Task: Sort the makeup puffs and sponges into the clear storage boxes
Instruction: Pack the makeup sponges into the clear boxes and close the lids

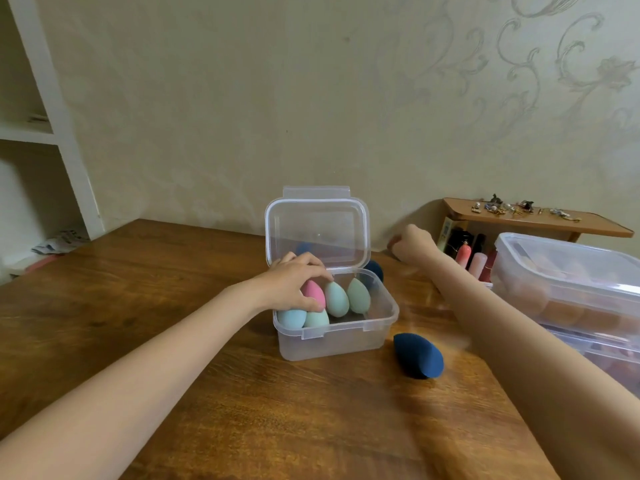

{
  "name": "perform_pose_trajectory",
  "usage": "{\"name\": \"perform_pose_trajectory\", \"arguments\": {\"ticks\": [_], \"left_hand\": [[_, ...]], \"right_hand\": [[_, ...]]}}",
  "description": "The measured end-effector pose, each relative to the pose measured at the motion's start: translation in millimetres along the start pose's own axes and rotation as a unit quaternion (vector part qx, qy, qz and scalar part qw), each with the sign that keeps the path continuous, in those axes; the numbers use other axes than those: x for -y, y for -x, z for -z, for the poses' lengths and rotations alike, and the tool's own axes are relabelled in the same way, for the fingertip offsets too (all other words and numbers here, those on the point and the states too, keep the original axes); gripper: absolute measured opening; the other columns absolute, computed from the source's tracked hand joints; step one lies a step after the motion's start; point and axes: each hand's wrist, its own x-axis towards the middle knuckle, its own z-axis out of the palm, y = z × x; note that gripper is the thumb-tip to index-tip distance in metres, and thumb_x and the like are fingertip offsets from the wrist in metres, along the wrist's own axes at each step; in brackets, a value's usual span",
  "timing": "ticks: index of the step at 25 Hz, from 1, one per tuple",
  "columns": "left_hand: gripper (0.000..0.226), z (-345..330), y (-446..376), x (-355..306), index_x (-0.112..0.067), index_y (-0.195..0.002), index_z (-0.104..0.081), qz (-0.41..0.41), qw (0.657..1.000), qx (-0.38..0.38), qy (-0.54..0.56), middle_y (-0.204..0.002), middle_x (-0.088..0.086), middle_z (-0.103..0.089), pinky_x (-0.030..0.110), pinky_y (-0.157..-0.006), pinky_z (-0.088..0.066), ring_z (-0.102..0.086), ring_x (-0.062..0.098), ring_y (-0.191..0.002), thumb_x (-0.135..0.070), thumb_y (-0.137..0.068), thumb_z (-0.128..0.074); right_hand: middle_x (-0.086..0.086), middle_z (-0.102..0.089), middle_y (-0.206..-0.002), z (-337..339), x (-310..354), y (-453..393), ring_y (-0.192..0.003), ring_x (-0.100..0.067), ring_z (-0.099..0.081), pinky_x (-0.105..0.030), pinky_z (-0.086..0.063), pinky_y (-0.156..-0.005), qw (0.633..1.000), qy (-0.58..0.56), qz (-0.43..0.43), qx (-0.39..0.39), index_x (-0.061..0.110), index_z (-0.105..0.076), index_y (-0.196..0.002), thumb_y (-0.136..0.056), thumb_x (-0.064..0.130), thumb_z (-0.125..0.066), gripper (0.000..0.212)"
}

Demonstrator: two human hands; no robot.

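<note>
Only the head view here. The left hand [294, 282] sits in the small clear box [377, 336], fingers curled over the pink sponge [313, 293], packing it upright beside the pale green ones [346, 296]. The right hand [412, 242] reaches past the box toward the wall — fingers curled, can't tell if it's holding anything. One navy sponge [418, 355] lies on the table [138, 289] just right of the box, another [374, 269] sits behind it. I'd nestle pink snugly — leave the right side free for the navy pair.
</note>
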Motion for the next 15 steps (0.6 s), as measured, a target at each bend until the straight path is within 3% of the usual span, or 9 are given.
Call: {"name": "perform_pose_trajectory", "arguments": {"ticks": [4,9,12,15], "left_hand": [[0.051,-1.6,-2.8,3.7,-0.032,-0.133,-0.047,-0.01,1.0,-0.007,-0.008,-0.14,-0.006,-0.036,0.033,-0.104,-0.023,-0.03,0.019,-0.125,-0.034,-0.085,-0.064],[0.05,-5.7,-2.8,6.8,-0.032,-0.133,-0.046,-0.008,1.0,-0.016,-0.024,-0.141,-0.005,-0.035,0.035,-0.106,-0.023,-0.029,0.018,-0.126,-0.035,-0.086,-0.062],[0.05,-5.8,-1.6,4.4,-0.032,-0.134,-0.046,-0.001,1.0,-0.016,-0.023,-0.141,-0.005,-0.035,0.035,-0.106,-0.023,-0.029,0.018,-0.127,-0.035,-0.086,-0.062],[0.05,-4.3,-2.8,4.6,-0.032,-0.134,-0.046,0.006,1.0,-0.011,-0.018,-0.141,-0.005,-0.035,0.037,-0.107,-0.025,-0.028,0.019,-0.127,-0.034,-0.086,-0.062]], "right_hand": [[-0.019,-0.053,-0.128,-26.6,-23.6,-25.5,-0.123,-0.037,-0.042,-0.045,-0.037,-0.104,0.986,0.138,-0.068,0.06,0.003,-0.055,-0.121,-0.09,0.015,-0.046,0.034],[-0.015,-0.03,-0.144,-30.0,-31.1,-25.1,-0.136,-0.033,-0.024,-0.046,-0.026,-0.11,0.979,0.177,-0.079,0.061,0.005,-0.038,-0.137,-0.09,0.006,-0.046,0.048],[-0.015,-0.025,-0.144,-32.3,-34.8,-28.4,-0.127,-0.034,-0.037,-0.044,-0.036,-0.106,0.981,0.171,-0.063,0.059,0.004,-0.044,-0.132,-0.09,0.007,-0.048,0.042],[-0.017,-0.029,-0.138,-38.0,-35.4,-27.6,-0.106,-0.035,-0.052,-0.04,-0.048,-0.091,0.99,0.135,-0.029,0.039,-0.001,-0.055,-0.117,-0.089,0.0,-0.05,0.029]]}}
